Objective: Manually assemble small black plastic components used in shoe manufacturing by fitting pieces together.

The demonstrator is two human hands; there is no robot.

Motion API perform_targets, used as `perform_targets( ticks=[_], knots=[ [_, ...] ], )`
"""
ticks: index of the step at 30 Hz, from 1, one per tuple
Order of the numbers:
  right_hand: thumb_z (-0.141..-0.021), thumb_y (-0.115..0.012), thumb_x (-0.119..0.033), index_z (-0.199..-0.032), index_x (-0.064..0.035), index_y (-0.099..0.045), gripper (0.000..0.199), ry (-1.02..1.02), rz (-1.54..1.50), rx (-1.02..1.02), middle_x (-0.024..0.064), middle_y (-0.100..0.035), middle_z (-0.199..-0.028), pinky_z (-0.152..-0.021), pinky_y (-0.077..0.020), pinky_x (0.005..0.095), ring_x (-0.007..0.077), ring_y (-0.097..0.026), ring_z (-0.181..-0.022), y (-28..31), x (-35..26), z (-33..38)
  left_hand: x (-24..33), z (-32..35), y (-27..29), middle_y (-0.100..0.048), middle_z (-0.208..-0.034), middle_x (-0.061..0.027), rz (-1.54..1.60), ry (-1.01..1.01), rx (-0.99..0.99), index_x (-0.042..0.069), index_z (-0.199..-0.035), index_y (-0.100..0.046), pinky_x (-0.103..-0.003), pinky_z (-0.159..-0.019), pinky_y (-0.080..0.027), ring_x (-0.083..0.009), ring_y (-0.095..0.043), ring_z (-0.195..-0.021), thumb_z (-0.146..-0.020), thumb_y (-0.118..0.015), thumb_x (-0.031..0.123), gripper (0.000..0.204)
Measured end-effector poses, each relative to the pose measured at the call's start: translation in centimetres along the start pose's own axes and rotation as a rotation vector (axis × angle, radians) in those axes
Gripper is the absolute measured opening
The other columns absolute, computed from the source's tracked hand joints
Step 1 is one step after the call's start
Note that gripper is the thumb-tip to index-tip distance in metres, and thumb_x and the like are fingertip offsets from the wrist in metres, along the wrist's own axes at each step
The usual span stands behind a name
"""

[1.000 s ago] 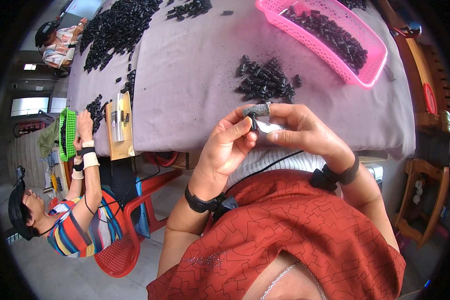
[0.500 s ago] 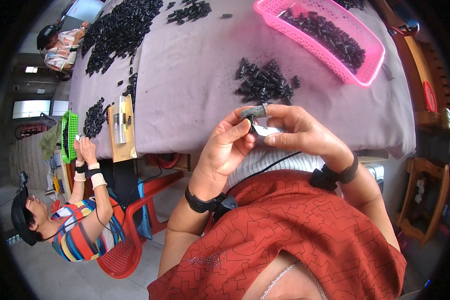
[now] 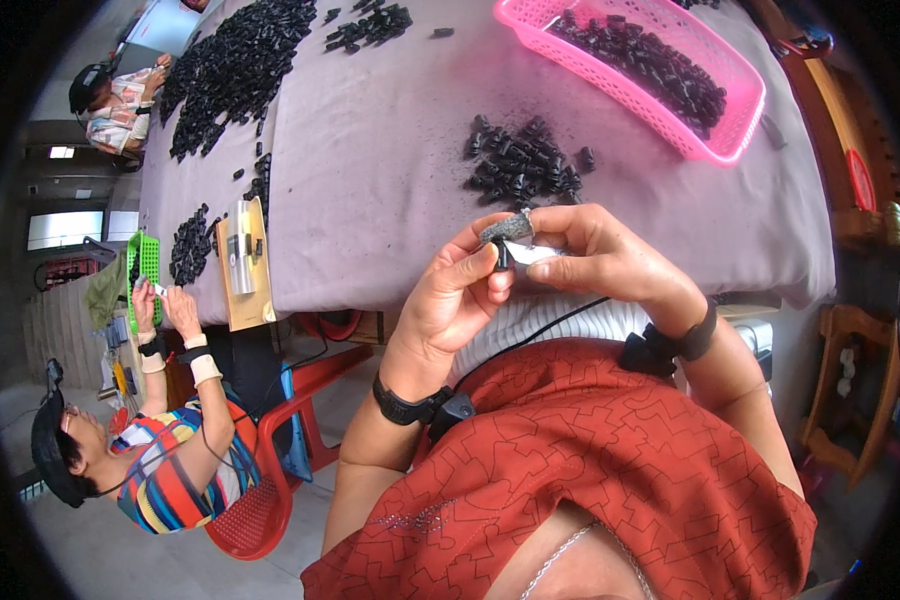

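Note:
Close to my body, just beyond the table's near edge, my two hands meet. My left hand (image 3: 452, 290) pinches a small black plastic piece (image 3: 501, 257) between thumb and fingers. A grey wrap (image 3: 505, 230) covers its index fingertip. My right hand (image 3: 610, 262) is closed on a small flat white tool (image 3: 530, 254), whose end is against or right beside the black piece; its exact kind I cannot make out. Beyond my hands lies a loose pile of similar black pieces (image 3: 522, 165) on the grey tablecloth (image 3: 380, 150).
A pink basket (image 3: 610, 85) of black pieces stands at the far right. A large black heap (image 3: 235, 70) covers the far left. Left, a person in a striped shirt (image 3: 185, 465) works beside a green basket (image 3: 148, 265) and a tan board (image 3: 247, 280). Another person sits farther back.
The black piece in my left hand now points downward, showing more below the grey wrap. The white tool has tilted slightly beside it. At left, the striped-shirt person's hands have moved apart.

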State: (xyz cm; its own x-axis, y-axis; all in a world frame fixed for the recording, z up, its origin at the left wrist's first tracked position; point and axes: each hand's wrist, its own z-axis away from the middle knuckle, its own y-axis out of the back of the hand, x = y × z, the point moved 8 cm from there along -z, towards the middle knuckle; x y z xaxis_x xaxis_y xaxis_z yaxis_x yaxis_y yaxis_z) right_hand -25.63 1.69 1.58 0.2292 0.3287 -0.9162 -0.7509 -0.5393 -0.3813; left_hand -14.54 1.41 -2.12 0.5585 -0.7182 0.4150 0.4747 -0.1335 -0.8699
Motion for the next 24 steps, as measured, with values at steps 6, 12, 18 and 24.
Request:
perform_targets(
  ticks=[6, 12, 18, 24],
  knots=[
    [-0.091, -0.064, -0.014, -0.132, -0.0001, -0.049, 0.045, 0.098, 0.029, -0.019, -0.0047, -0.058, -0.083, -0.058, -0.0373, 0.0179, 0.0006, -0.046, -0.070, -0.6, -0.5, -0.2, 0.2, -0.1, 0.1, -0.063, -0.091, -0.0047, 0.044, 0.007, 0.037, 0.007, -0.125, -0.057, -0.022, -0.064, -0.052, -0.0112, -0.059, -0.070, -0.087, -0.067, 0.008, 0.039],
    [-0.092, -0.063, -0.014, -0.132, -0.0003, -0.048, 0.045, -0.044, 0.005, -0.037, -0.0042, -0.058, -0.083, -0.059, -0.0364, 0.0181, 0.0007, -0.046, -0.071, -0.2, 0.0, -0.2, -0.1, 0.2, 0.0, -0.063, -0.093, -0.0051, 0.060, 0.009, -0.003, 0.007, -0.125, -0.056, -0.022, -0.064, -0.052, -0.0111, -0.058, -0.071, -0.087, -0.067, 0.008, 0.040],
    [-0.092, -0.063, -0.017, -0.129, -0.0002, -0.052, 0.041, 0.098, 0.013, -0.009, -0.0057, -0.057, -0.078, -0.053, -0.0321, 0.0185, 0.0000, -0.042, -0.063, -1.0, -0.8, -0.5, 0.2, 0.2, 0.5, -0.063, -0.093, -0.0052, 0.055, 0.001, 0.018, 0.006, -0.125, -0.056, -0.022, -0.063, -0.052, -0.0120, -0.060, -0.070, -0.086, -0.068, 0.007, 0.041],
    [-0.092, -0.062, -0.014, -0.131, -0.0008, -0.050, 0.043, -0.021, 0.120, -0.025, -0.0055, -0.057, -0.083, -0.058, -0.0349, 0.0183, 0.0006, -0.043, -0.070, 0.2, -0.1, -0.2, 0.2, -0.1, 0.1, -0.062, -0.091, -0.0046, -0.013, -0.007, 0.049, 0.005, -0.124, -0.056, -0.022, -0.062, -0.052, -0.0123, -0.060, -0.070, -0.087, -0.067, 0.005, 0.039]
  ],
)
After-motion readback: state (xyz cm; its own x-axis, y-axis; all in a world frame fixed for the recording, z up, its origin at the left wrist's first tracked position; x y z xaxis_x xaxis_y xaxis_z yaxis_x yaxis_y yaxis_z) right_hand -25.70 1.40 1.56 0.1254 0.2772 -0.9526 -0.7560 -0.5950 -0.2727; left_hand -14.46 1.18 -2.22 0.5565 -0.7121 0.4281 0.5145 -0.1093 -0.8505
